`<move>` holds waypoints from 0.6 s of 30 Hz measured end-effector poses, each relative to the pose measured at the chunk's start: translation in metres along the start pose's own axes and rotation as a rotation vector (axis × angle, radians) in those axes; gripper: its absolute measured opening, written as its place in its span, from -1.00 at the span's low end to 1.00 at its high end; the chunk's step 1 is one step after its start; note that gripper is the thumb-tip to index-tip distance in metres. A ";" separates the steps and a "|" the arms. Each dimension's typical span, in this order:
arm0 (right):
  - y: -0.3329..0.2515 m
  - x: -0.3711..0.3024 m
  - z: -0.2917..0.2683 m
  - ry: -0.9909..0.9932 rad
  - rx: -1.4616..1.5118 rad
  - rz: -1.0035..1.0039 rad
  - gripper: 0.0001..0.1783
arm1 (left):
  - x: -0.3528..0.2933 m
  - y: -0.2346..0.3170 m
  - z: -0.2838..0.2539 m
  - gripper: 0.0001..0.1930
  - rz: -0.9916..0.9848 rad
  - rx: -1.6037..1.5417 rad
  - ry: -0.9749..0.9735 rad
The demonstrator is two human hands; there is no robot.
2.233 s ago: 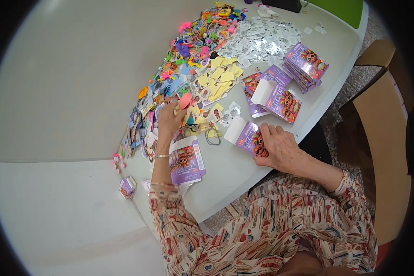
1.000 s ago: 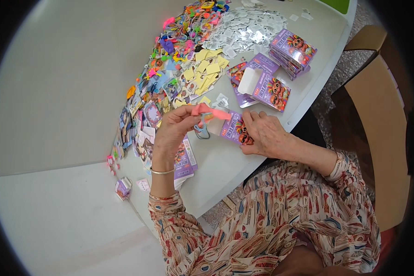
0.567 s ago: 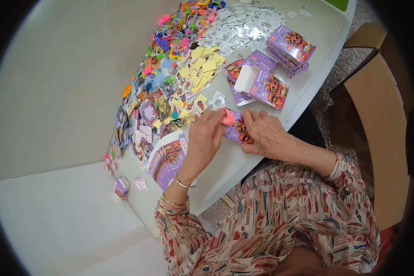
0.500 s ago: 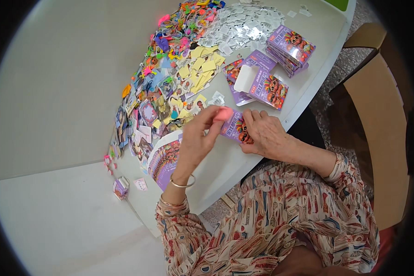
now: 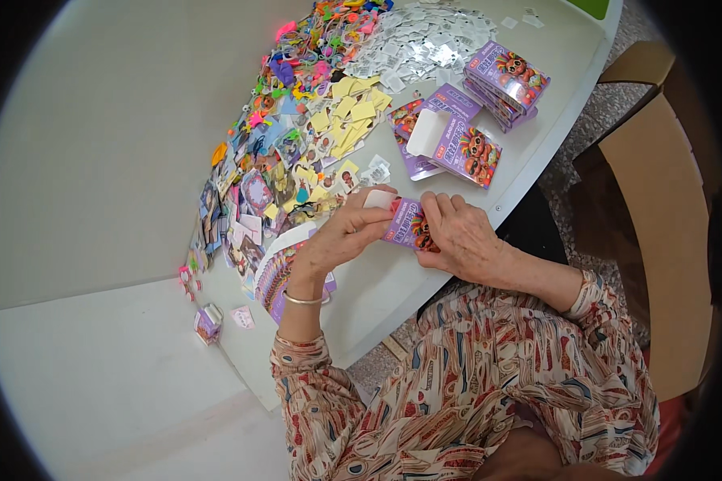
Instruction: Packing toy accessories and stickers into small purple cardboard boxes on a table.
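A small purple cardboard box with a colourful cartoon print is held over the table's near edge. My right hand wraps round its right end, thumb below and fingers on top. At the box's open left end, my left hand has its thumb and fingers closed about the mouth, beside a raised white flap. A sliver of a pink piece shows at that mouth; the rest of it is hidden. Just beyond my hands, an open purple box lies on other purple packages.
Stacked purple boxes stand farther right. Heaps of colourful trinkets, clear packets and yellow cards cover the far table. Fanned flattened boxes lie under my left wrist. A cardboard carton sits right of the table.
The pink piece, earlier in my left fingers outside the box, has gone mostly out of sight at its mouth. My left hand has shifted slightly down and left; the white flap now shows.
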State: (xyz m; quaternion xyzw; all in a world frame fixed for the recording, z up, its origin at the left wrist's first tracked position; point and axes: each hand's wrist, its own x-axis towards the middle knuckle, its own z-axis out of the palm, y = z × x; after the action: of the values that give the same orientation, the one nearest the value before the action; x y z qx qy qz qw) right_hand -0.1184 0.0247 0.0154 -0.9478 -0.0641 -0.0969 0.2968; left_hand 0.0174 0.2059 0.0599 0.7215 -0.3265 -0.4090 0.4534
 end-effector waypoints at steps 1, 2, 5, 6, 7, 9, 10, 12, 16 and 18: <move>0.000 0.000 0.000 0.001 0.000 0.000 -0.25 | -0.002 0.002 -0.002 -0.81 0.001 0.001 0.000; 0.001 -0.002 0.001 -0.002 0.001 0.020 -0.25 | -0.004 0.005 -0.002 -0.79 -0.149 0.041 0.004; 0.003 -0.001 -0.002 -0.010 0.011 0.059 -0.24 | -0.008 0.005 0.006 -0.74 -0.098 0.141 0.116; 0.004 0.000 -0.003 -0.015 0.021 0.072 -0.22 | -0.009 0.006 0.011 -0.72 0.103 0.198 0.230; 0.005 0.000 -0.003 -0.017 0.020 0.074 -0.22 | -0.008 0.009 0.016 -0.72 0.102 0.196 0.228; 0.005 0.000 -0.003 -0.026 0.023 0.076 -0.18 | -0.007 0.022 0.029 -0.71 0.235 0.402 0.371; 0.006 0.000 -0.003 -0.027 0.024 0.075 -0.18 | -0.005 0.016 0.033 -0.71 0.233 0.402 0.373; 0.007 -0.002 -0.001 -0.002 0.054 0.068 -0.16 | -0.001 0.002 0.038 -0.72 0.222 0.443 0.374; 0.010 0.000 0.009 0.191 0.080 -0.042 -0.25 | -0.002 -0.006 0.038 -0.74 0.143 0.159 0.334; 0.004 0.005 0.005 0.176 0.126 -0.055 -0.07 | -0.001 -0.009 0.038 -0.74 0.145 0.055 0.268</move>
State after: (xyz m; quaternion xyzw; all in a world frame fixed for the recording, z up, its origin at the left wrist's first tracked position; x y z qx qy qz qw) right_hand -0.1119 0.0245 0.0100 -0.9130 -0.0696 -0.1836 0.3575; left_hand -0.0161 0.1947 0.0425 0.7563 -0.3256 -0.2661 0.5012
